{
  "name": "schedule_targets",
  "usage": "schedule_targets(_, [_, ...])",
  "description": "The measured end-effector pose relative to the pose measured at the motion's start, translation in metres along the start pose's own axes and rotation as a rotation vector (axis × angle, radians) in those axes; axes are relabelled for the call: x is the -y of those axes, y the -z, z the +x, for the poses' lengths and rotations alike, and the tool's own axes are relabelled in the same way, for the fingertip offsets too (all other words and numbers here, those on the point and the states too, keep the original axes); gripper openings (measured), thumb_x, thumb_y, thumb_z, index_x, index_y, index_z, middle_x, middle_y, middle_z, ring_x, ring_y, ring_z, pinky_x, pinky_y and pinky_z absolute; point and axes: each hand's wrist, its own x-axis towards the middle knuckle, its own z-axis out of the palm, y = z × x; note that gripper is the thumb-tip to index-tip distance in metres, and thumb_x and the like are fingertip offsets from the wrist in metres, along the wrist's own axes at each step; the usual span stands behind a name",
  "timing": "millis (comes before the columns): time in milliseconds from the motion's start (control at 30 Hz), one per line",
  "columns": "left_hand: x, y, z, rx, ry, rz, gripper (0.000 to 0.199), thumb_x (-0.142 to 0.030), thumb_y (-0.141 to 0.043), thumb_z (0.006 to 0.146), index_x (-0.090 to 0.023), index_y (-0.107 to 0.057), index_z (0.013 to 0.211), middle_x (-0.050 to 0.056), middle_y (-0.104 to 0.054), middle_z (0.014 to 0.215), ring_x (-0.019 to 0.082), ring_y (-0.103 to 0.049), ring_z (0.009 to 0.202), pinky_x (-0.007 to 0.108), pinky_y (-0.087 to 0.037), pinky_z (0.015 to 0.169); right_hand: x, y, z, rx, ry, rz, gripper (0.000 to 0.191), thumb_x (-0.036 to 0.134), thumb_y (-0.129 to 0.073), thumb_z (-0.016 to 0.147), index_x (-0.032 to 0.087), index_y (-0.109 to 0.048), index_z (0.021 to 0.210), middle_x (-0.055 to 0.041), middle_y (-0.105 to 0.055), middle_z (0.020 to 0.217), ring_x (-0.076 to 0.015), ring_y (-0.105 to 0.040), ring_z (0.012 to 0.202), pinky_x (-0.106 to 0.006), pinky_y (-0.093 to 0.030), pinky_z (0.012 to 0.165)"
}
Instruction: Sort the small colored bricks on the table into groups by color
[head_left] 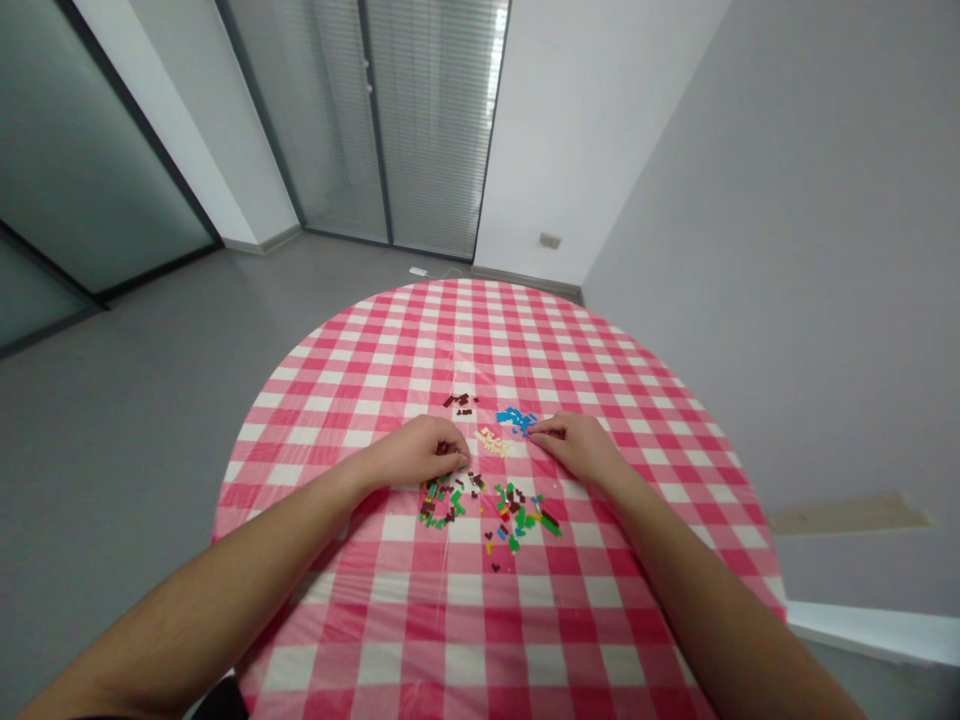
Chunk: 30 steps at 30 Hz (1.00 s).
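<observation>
While 2 hands are working over a pink-and-white checked tablecloth (525, 340), the left hand (416, 452) is curling down, half closed, at the edge of a mixed heap of small plastic bricks (448, 500); I cannot tell whether it is gripping one. The right hand (574, 445) is lying open, holding nothing visible, just beside the blue bricks (516, 420).

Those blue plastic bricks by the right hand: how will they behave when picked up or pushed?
The blue plastic bricks look rigid and light, judging by their crisp, flat shapes. Lying flat, they would probably slide rather than roll across the checked tablecloth. Loosely heaped, they may scatter if pushed.
</observation>
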Motion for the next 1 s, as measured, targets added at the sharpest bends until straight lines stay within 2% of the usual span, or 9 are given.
schedule_targets(200, [0.0,0.0,0.001,0.009,-0.021,0.02,0.016,-0.019,-0.056,0.081,-0.014,-0.071,0.083,0.004,-0.071,0.08,0.015,-0.063,0.072,0.023,-0.044,0.066,0.001,0.001,-0.001,0.008,0.018,-0.046,0.022,0.03,-0.059,0.086,0.024,-0.077,0.098,-0.0085,-0.074,0.099,-0.027,-0.067,0.089,-0.038,-0.048,0.077])
schedule_targets(433, [0.001,-0.001,0.001,0.003,-0.015,0.009,0.016,-0.019,-0.056,0.082,-0.015,-0.071,0.084,0.003,-0.071,0.08,0.014,-0.064,0.071,0.022,-0.045,0.065,0.009,0.006,-0.004,-0.093,-0.008,-0.029,0.019,0.026,-0.06,0.083,0.024,-0.076,0.093,-0.0078,-0.074,0.098,-0.0248,-0.066,0.089,-0.036,-0.049,0.079])
schedule_targets(533, [0.001,-0.001,0.001,0.004,-0.015,0.009,0.016,-0.019,-0.056,0.081,-0.015,-0.072,0.083,0.004,-0.071,0.081,0.015,-0.064,0.072,0.022,-0.045,0.065,0.014,0.009,-0.006,-0.091,-0.04,-0.006,0.019,0.026,-0.06,0.081,0.022,-0.076,0.091,-0.008,-0.074,0.092,-0.0232,-0.066,0.08,-0.033,-0.048,0.071])
schedule_targets(600, [0.001,-0.001,0.001,0.005,-0.014,0.007,0.016,-0.019,-0.056,0.081,-0.015,-0.072,0.083,0.004,-0.072,0.081,0.015,-0.064,0.073,0.023,-0.045,0.066,0.019,0.012,-0.008,-0.022,-0.036,0.026,0.019,0.027,-0.061,0.079,0.021,-0.076,0.089,-0.0071,-0.074,0.086,-0.0206,-0.064,0.072,-0.03,-0.046,0.064])
schedule_targets(733, [0.001,-0.002,0.001,0.0,-0.006,0.006,0.016,-0.02,-0.057,0.081,-0.016,-0.072,0.084,0.004,-0.072,0.08,0.015,-0.064,0.074,0.023,-0.045,0.067,0.032,0.015,-0.017,0.273,0.109,0.068,0.016,0.021,-0.058,0.076,0.02,-0.075,0.078,-0.0025,-0.071,0.072,-0.0147,-0.06,0.061,-0.024,-0.041,0.057])
schedule_targets(800, [0.001,-0.002,0.001,-0.005,-0.003,0.003,0.016,-0.02,-0.057,0.081,-0.016,-0.072,0.084,0.003,-0.072,0.079,0.015,-0.064,0.074,0.023,-0.045,0.067,0.036,0.015,-0.021,0.377,0.13,0.045,0.016,0.019,-0.059,0.074,0.02,-0.074,0.075,-0.0012,-0.068,0.066,-0.0128,-0.056,0.057,-0.023,-0.038,0.053])
schedule_targets(1000, [0.001,-0.002,0.001,-0.005,-0.008,0.004,0.017,-0.02,-0.056,0.081,-0.015,-0.072,0.084,0.004,-0.072,0.079,0.015,-0.064,0.073,0.023,-0.045,0.066,0.041,0.014,-0.026,0.45,0.058,-0.049,0.011,0.026,-0.065,0.072,0.019,-0.074,0.074,-0.0003,-0.065,0.06,-0.0113,-0.052,0.051,-0.022,-0.031,0.046])
